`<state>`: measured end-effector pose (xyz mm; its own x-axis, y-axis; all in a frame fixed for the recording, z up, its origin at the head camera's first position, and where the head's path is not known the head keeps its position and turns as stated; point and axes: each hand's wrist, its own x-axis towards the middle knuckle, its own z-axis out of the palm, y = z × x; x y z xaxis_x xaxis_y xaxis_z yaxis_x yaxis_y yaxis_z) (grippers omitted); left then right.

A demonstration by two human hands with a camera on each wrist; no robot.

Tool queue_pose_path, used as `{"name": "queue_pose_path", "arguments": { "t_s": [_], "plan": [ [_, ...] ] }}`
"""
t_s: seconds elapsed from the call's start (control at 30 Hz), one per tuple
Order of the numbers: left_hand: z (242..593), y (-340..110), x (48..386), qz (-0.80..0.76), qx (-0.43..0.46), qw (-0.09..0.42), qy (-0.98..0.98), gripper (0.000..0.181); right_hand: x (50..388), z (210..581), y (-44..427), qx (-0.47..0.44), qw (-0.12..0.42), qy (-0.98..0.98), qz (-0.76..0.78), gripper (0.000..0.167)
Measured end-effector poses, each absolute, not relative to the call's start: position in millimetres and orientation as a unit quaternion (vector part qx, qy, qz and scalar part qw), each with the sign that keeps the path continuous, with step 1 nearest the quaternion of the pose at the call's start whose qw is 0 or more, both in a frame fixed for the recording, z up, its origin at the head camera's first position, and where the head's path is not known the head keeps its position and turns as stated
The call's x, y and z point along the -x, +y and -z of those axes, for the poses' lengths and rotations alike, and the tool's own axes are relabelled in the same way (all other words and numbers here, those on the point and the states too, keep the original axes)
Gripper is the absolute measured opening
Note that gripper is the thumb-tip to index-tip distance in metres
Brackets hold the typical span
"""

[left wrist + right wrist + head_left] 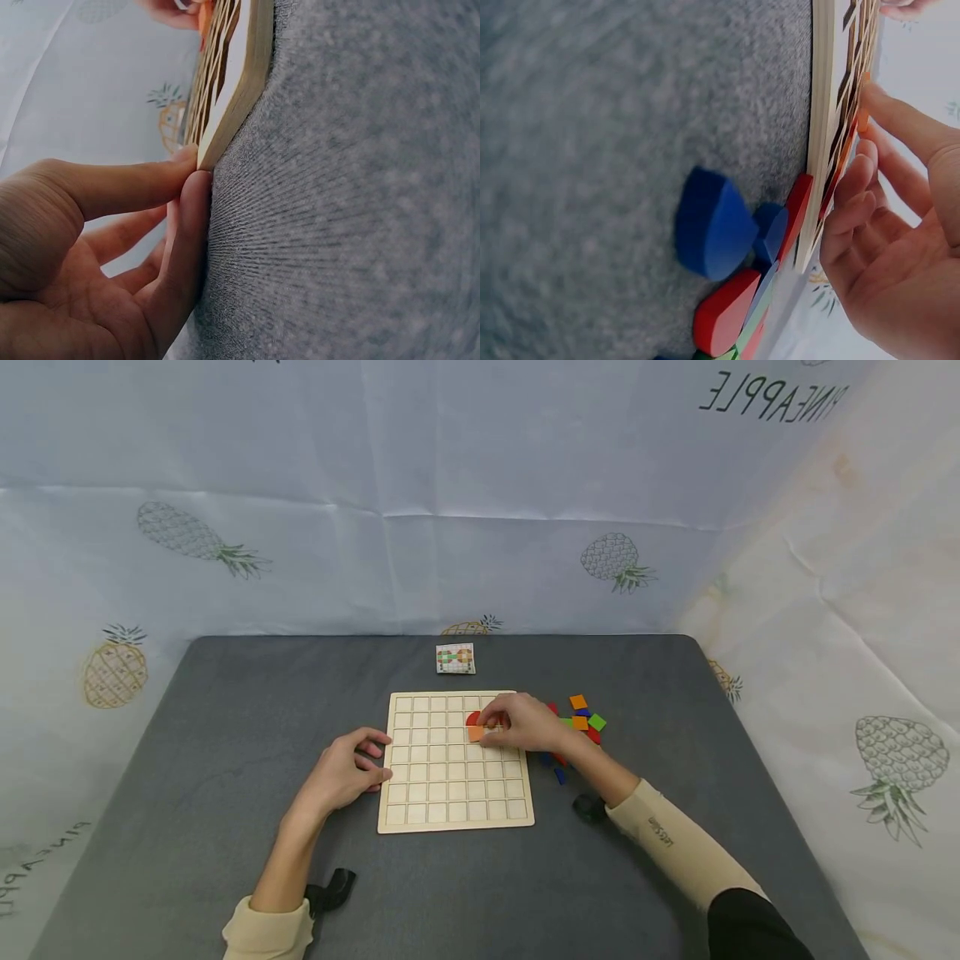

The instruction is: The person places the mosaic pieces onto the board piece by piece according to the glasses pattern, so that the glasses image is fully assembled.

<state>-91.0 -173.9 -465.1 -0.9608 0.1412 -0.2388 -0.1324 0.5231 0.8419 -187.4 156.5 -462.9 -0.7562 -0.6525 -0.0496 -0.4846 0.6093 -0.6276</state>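
A wooden grid board (435, 771) lies on the grey table. My left hand (345, 772) is at its left edge; in the left wrist view the thumb and a finger of the left hand (112, 247) pinch the board's corner (232, 97). Over the upper right squares, my right hand (525, 722) holds an orange square (476, 734) between thumb and finger, seen also in the right wrist view, where the hand (900, 225) has the orange piece (863, 120) at its fingertips. A red piece (472, 718) lies on the board just above the orange one.
Right of the board lies a loose pile of pieces, among them an orange square (577, 702), a green one (597, 722) and a blue one (560, 776). A small pattern card (455, 658) lies behind the board. A pineapple-print cloth (300, 568) hangs behind the table.
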Motion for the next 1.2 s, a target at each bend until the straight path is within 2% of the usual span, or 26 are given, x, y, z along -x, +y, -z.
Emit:
{"name": "queue_pose_path", "arguments": {
  "t_s": [0.6,1.2],
  "plan": [
    [466.0,-173.0,89.3,-0.49,-0.002,0.139,0.86,0.046,182.9,462.0,150.6,0.323,0.136,0.889,0.296,0.025],
    [465.2,-171.6,88.2,-0.493,0.0,0.14,0.859,0.046,191.4,446.2,194.2,0.277,0.133,0.89,0.337,0.029]
  ]
}}
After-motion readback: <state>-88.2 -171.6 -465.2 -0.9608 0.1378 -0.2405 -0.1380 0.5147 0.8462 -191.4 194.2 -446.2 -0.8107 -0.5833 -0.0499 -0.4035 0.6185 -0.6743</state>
